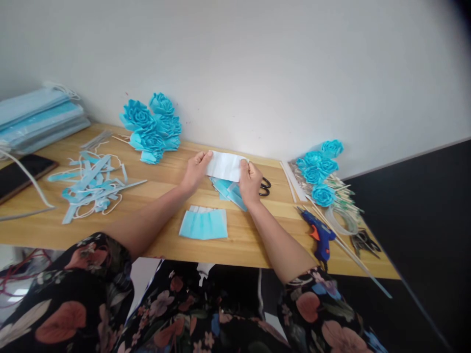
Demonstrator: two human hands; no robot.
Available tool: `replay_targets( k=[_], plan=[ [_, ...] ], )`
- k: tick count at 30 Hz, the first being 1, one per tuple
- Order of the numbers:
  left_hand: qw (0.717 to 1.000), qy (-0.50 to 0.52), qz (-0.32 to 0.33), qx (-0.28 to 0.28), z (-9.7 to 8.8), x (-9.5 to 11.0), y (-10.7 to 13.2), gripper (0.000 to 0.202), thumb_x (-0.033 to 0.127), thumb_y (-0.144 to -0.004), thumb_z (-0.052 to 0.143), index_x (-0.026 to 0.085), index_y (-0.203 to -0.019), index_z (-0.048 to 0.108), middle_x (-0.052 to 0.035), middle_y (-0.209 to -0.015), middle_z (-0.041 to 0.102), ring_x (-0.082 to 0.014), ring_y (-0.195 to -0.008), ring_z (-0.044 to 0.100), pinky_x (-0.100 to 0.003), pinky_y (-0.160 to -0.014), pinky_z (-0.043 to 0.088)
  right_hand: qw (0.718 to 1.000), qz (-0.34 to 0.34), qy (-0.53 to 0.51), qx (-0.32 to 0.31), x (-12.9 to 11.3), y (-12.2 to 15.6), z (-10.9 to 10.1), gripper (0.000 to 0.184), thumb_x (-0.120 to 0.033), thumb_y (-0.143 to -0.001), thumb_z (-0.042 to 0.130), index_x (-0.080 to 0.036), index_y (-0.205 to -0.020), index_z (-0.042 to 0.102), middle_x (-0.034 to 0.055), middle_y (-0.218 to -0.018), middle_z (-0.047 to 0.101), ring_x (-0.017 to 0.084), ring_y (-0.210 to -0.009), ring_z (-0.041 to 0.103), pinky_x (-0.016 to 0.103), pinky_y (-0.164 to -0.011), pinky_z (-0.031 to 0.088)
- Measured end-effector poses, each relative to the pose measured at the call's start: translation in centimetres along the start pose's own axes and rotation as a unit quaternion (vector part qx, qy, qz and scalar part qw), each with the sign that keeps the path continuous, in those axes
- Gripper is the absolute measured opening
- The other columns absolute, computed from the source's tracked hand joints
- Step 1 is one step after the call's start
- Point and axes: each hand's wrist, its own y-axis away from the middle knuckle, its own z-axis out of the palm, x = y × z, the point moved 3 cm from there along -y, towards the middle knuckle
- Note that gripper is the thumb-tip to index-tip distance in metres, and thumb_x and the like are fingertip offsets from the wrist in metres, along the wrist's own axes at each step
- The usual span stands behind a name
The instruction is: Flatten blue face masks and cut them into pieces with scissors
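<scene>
White and rectangular, a thin sheet of fabric-like material point(225, 165) is stretched between the two hands above the far side of the light wooden counter point(154, 235) in the head view. The left hand point(195, 171) pinches the sheet's left edge with its fingers point(204, 157) closed on it, and the right hand point(250, 181) grips the right edge, its fingers point(244, 165) likewise closed on the material. Just under the sheet and the right hand lies a small heap of light blue cut pieces point(228, 189), and a pair of black-handled scissors point(264, 186) rests on the counter just beside the right hand. Nearer the person, a folded light blue pleated face mask point(203, 224) lies flat on the counter, apart from both hands. To the left sits a tangle of light blue strips and white ear loops point(91, 184), a stack of light blue face masks point(37, 120) and a dark flat item, possibly a phone point(22, 176). A cluster of blue fabric roses point(151, 127) stands against the white wall. To the right lie more blue roses on thin wooden sticks point(321, 171), a blue glue gun with an orange trigger point(319, 234) and a coil of clear tubing point(340, 220).
</scene>
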Motion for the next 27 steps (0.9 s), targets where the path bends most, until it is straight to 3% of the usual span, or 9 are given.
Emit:
replay_targets(
  k=[5, 15, 21, 27],
  plan=[
    [1.000, 0.006, -0.001, -0.008, 0.2, -0.3, -0.1, 0.029, 0.040, -0.078, 0.069, 0.015, -0.072, 0.056, 0.0016, -0.067, 0.054, -0.0083, -0.059, 0.047, -0.020, -0.054, 0.037, 1.000, 0.008, 0.003, -0.002, -0.1, 0.1, 0.0, 0.049, -0.060, -0.092, 0.044, -0.023, -0.061, 0.032, -0.0057, -0.055, 0.034, 0.010, -0.056, 0.033, 0.026, -0.054, 0.028],
    [0.999, -0.015, -0.031, 0.025, 0.2, 0.8, 0.3, 0.022, 0.032, -0.083, 0.061, 0.018, -0.073, 0.049, 0.0043, -0.060, 0.049, -0.0078, -0.052, 0.046, -0.017, -0.043, 0.035, 1.000, 0.007, 0.000, -0.014, 0.1, 0.0, 0.1, 0.050, -0.061, -0.091, 0.046, -0.023, -0.061, 0.031, -0.0061, -0.055, 0.031, 0.010, -0.056, 0.031, 0.027, -0.055, 0.027],
    [1.000, 0.001, -0.015, 0.022, 0.2, 1.0, 0.1, 0.026, 0.036, -0.080, 0.066, 0.017, -0.072, 0.051, 0.0055, -0.057, 0.047, -0.0064, -0.049, 0.041, -0.017, -0.043, 0.032, 0.999, -0.026, 0.025, -0.004, -0.4, -0.4, -0.2, 0.052, -0.061, -0.091, 0.046, -0.023, -0.060, 0.028, -0.0059, -0.058, 0.027, 0.010, -0.059, 0.028, 0.026, -0.056, 0.026],
    [0.996, 0.066, -0.057, 0.015, 0.2, 0.7, 0.0, 0.030, 0.041, -0.077, 0.070, 0.017, -0.075, 0.052, 0.0052, -0.058, 0.047, -0.0063, -0.048, 0.042, -0.017, -0.042, 0.033, 0.999, -0.036, 0.029, -0.010, -0.6, -0.5, -0.2, 0.052, -0.060, -0.091, 0.046, -0.023, -0.059, 0.028, -0.0056, -0.057, 0.028, 0.010, -0.058, 0.028, 0.026, -0.056, 0.026]
  ],
)
